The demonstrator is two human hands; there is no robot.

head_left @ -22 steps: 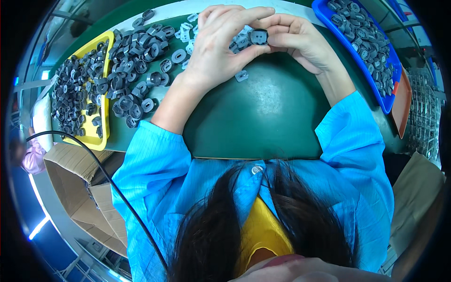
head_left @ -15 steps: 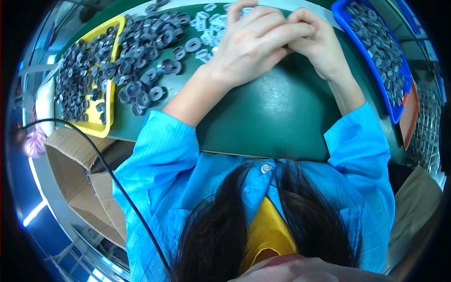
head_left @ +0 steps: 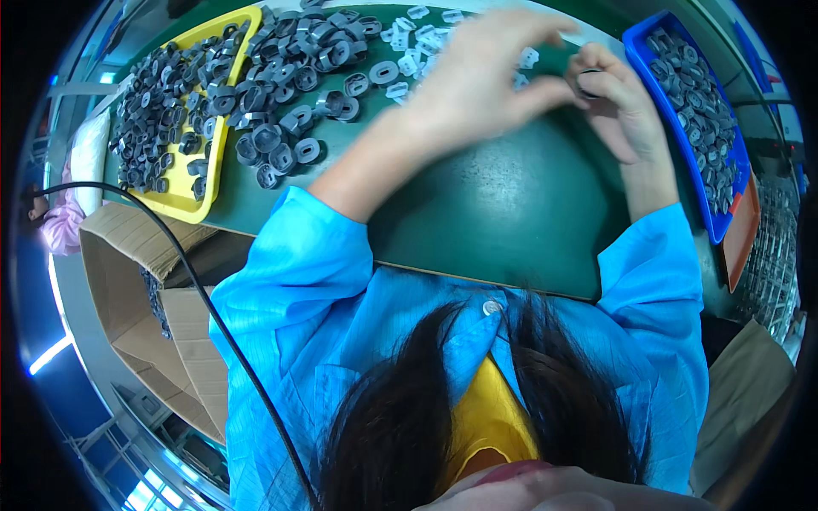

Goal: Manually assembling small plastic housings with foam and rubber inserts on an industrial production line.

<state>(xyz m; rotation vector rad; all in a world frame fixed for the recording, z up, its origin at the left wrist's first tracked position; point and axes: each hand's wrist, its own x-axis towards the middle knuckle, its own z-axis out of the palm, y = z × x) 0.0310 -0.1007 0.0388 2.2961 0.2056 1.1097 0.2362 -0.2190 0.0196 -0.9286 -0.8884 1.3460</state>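
My left hand (head_left: 481,81) is raised over the far middle of the green table, smeared by motion. Its thumb and fingers are spread apart, and I see nothing between them. The thumb tip almost reaches my right hand (head_left: 620,106), whose fingers curl around a small dark round part (head_left: 588,83), mostly hidden by them. Beyond my left hand lie loose pale clear plastic pieces (head_left: 409,61), some covered by the hand. Left of these, a heap of dark grey ring-like plastic parts (head_left: 285,68) spreads beside a yellow tray (head_left: 215,170) of similar parts.
On the right a blue tray (head_left: 720,223) holds many grey parts, with an orange-brown tray (head_left: 741,247) partly beneath it. Open cardboard boxes (head_left: 153,341) stand below the table's left edge. A black cable (head_left: 209,298) crosses the left side. The green tabletop (head_left: 503,204) stretches before me.
My hands were together and have come apart; the left thumb and fingers have spread. My right hand has shifted right and a little down, with the dark part now showing in its fingers.
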